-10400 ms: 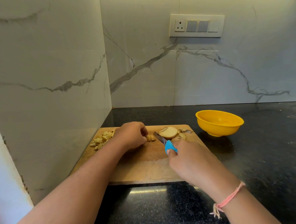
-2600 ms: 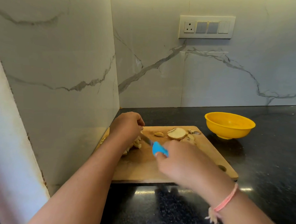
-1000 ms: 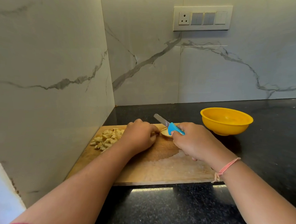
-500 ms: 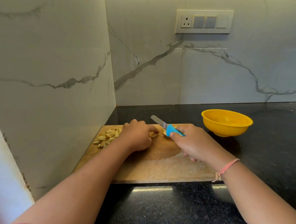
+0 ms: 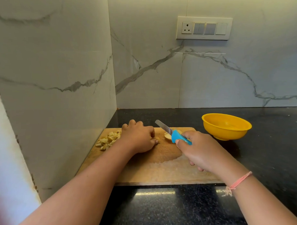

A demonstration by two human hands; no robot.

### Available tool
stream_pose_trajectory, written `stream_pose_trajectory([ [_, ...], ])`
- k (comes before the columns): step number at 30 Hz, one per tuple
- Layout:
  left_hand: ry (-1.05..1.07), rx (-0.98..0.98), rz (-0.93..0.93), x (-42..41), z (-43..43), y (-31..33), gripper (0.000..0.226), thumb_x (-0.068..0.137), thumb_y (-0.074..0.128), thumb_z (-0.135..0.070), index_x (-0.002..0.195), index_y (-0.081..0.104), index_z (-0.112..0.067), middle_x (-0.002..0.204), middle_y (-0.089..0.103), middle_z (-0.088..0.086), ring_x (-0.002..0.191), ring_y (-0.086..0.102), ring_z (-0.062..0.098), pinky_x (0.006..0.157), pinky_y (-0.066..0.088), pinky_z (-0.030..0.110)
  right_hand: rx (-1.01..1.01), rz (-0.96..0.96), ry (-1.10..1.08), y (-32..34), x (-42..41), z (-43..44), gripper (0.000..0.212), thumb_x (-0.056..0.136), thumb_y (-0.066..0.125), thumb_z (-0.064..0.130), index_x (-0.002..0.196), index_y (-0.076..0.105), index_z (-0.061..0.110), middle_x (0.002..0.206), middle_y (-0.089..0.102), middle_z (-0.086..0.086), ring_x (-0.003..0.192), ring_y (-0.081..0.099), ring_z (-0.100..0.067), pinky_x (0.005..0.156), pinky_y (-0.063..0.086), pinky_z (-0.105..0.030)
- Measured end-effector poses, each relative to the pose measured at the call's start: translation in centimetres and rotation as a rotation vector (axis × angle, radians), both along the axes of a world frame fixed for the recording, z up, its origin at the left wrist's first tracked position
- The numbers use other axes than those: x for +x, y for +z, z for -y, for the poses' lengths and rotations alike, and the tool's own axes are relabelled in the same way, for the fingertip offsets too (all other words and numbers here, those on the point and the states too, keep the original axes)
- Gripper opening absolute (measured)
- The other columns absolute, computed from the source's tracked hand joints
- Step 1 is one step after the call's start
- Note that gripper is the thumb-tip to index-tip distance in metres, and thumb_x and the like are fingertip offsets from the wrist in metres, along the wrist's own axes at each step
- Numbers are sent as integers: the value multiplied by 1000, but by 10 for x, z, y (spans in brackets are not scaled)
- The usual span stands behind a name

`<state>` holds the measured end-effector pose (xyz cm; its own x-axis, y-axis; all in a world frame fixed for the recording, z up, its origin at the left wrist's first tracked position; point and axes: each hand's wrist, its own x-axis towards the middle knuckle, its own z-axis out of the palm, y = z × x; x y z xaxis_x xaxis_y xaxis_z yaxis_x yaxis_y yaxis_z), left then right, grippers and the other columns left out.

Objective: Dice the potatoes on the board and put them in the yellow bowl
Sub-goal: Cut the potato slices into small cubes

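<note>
A wooden cutting board [image 5: 159, 170] lies on the black counter. A heap of diced potato [image 5: 109, 140] sits at its far left corner. My left hand [image 5: 138, 137] lies knuckles up on the board, its fingertips pinching a small potato piece [image 5: 156, 139]. My right hand [image 5: 200, 150] grips a blue-handled knife [image 5: 170, 132], blade raised and pointing back-left. A potato half [image 5: 168, 135] lies just behind the knife handle, partly hidden. The yellow bowl [image 5: 226, 126] stands right of the board; nothing shows inside it.
Marble walls close the counter on the left and at the back, with the board tight against the left wall. A socket and switch plate [image 5: 204, 28] is on the back wall. Black counter [image 5: 269, 150] stretches to the right and in front of the board.
Over the last second my right hand with the knife drew back slightly from the potato half. My left hand stayed on the small piece. The heap of dice is unchanged.
</note>
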<state>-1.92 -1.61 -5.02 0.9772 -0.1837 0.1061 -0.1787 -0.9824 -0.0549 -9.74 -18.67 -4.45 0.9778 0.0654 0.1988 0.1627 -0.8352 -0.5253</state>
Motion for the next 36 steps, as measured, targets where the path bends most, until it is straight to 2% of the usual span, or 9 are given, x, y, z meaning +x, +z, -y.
stream_pose_trajectory([
  [4,-64,-112,23,-1,-3,-1,44,93,48,-50,137,41,-41,145,38,-3,134,27,27,105,26,46,-100,73,-12,-4,-6,3,40,98,41,38,136,47,24,85,56,8,62,48,-3,49,35,-14],
  [6,-135,-146,-11,-1,-4,-1,38,97,47,-41,135,45,-43,147,38,-8,132,25,24,99,25,42,-136,125,-47,-4,-6,4,41,99,41,37,136,48,22,103,62,3,70,50,-5,53,35,-15],
  [8,-157,-146,-16,1,-2,-2,31,98,47,-38,128,53,-42,142,43,-11,128,28,21,93,24,38,-146,159,-78,-4,-6,5,39,98,42,36,133,51,21,109,63,1,77,51,-7,55,38,-16],
  [11,-77,-108,48,4,-2,-3,30,94,51,-48,119,60,-35,128,56,-8,124,35,20,94,30,39,-136,167,-90,-5,-6,3,37,98,43,36,130,53,20,107,64,0,80,55,-9,58,43,-18],
  [15,92,-123,94,8,-3,3,41,90,53,-56,120,61,-29,117,63,-2,116,49,22,96,38,39,-136,162,-85,-7,-2,-2,37,98,42,37,128,54,20,102,63,0,77,55,-10,50,35,-17],
  [17,157,-147,117,7,-3,6,42,91,53,-54,123,59,-28,116,63,0,111,54,22,97,38,38,-123,150,-69,-7,-1,-7,35,98,42,35,126,55,19,97,64,-1,72,56,-9,50,39,-17],
  [21,177,-260,74,2,-7,10,26,93,57,-40,115,65,-27,96,67,-3,92,62,19,98,44,38,-57,70,-30,-7,-2,-14,31,98,41,31,121,56,18,78,59,0,60,51,-7,50,40,-17],
  [26,140,-373,-71,-3,-9,12,24,88,65,-33,112,68,-28,101,66,-4,95,61,18,99,47,43,9,-47,-8,-5,-5,-21,31,99,40,30,124,54,17,72,55,0,55,51,-11,44,39,-19],
  [36,159,-437,-70,1,-14,6,24,83,71,-38,105,70,-30,93,69,-5,92,64,19,91,52,40,-69,-76,14,2,-11,-30,31,99,37,29,118,58,16,74,58,-3,56,51,-12,50,42,-22],
])
